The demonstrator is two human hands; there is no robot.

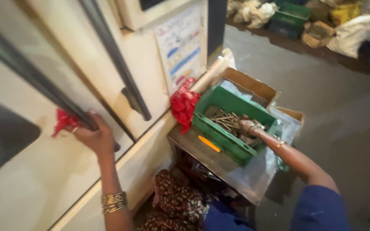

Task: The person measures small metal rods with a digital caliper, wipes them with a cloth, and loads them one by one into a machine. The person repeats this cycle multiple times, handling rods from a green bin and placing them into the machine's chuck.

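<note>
Fingers of left hand (91, 136) grip one red cloth (64, 121); right hand (250, 127) in one green crate (232, 124).

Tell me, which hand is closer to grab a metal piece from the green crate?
The right hand: it already reaches into the green crate, on the metal pieces. The left hand is far off, on the machine door's handle with a red cloth.

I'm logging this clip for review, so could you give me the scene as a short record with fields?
Setting: cream metal machine cabinet beside a grey metal stand
Left hand: on the long dark door handle, with a red cloth at the fingers
Right hand: reaching into a green plastic crate, among long metal parts
Nearby: another bunched red cloth, an orange tool, brown cardboard boxes
Floor: grey concrete
</note>
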